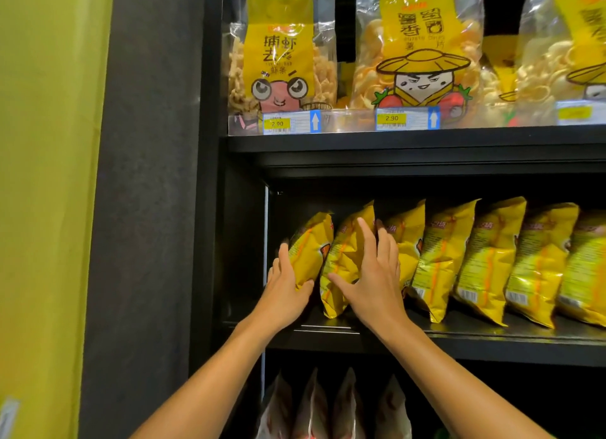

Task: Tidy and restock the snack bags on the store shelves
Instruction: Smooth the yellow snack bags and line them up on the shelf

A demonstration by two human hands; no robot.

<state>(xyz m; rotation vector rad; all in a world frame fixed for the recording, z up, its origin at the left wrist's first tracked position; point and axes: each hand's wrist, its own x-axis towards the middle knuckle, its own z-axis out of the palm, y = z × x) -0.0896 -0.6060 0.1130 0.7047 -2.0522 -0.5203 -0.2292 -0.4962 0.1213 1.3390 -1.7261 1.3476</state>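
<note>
Snack bags, yellow foil, stand in a leaning row on middle shelf (492,338) of black rack. Left hand (285,288) grips leftmost bag (310,252) at its lower left edge, fingers curled behind it, thumb under the bottom corner. Right hand (373,274) lies flat on second bag (344,261), fingers spread wide and straight, thumb out toward bag's lower left. More yellow bags (492,261) continue rightward, all tilted the same way. Upper shelf (410,142) holds clear cartoon-print bags (282,55) behind price tags (278,123). Pale bags (328,409) below. Green wall (42,176) at left.
</note>
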